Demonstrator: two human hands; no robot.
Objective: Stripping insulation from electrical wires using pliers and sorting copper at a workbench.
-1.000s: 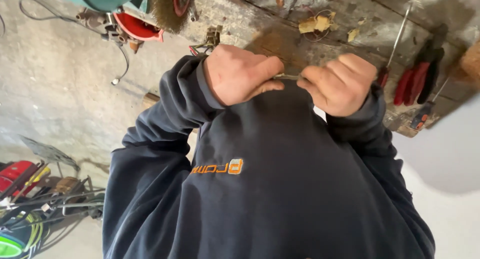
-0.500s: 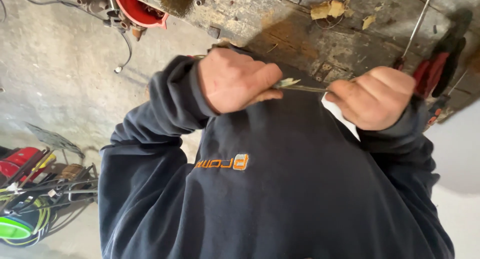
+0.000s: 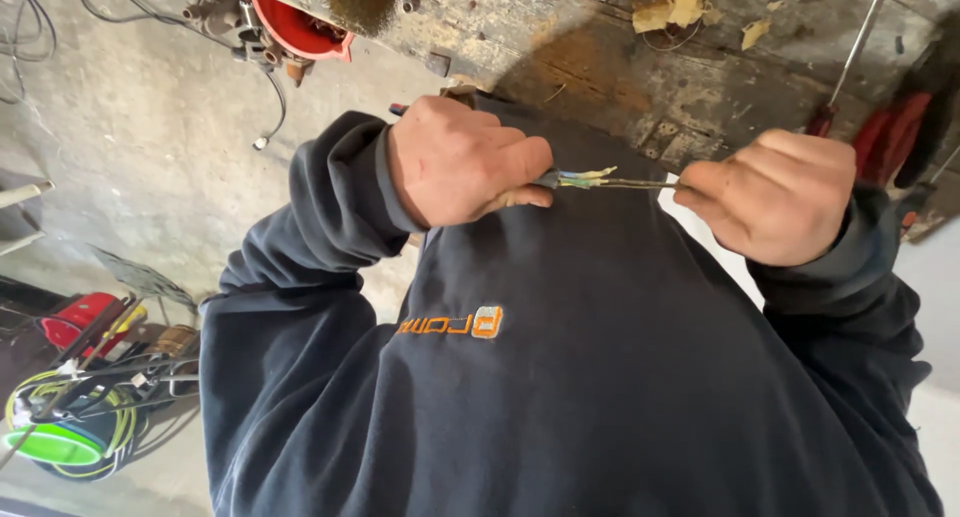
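- Hands meet in front of a dark sweatshirt [image 3: 560, 397], with a short stretch of cable between them.
- Left hand [image 3: 462, 162] is a closed fist; its grip is pressed together around the dark cable [image 3: 548, 180], which comes out by the thumb and forefinger.
- Stripped cable end [image 3: 590, 178] shows thin coloured wires, blue and pale yellow among them, fanned slightly just past the left fist.
- Right hand [image 3: 775, 195] is also curled shut, its grip pinching the far tips of the thin strands [image 3: 645, 184] between thumb and forefinger; the strands run nearly level from one fist to the other.
- The two fists are apart, joined only by the wires, held above the chest of the sweatshirt and in front of the worktop edge.
- Worn wooden worktop [image 3: 600, 57] lies beyond the hands, with a red-handled screwdriver [image 3: 845, 72] and red-handled pliers [image 3: 890, 137] near the right hand.
- Yellowish scraps [image 3: 670, 12] lie farther back on the wood.
- Concrete floor [image 3: 130, 157] to the left holds a coil of green and yellow hose [image 3: 60, 427] and a red tool [image 3: 85, 317].
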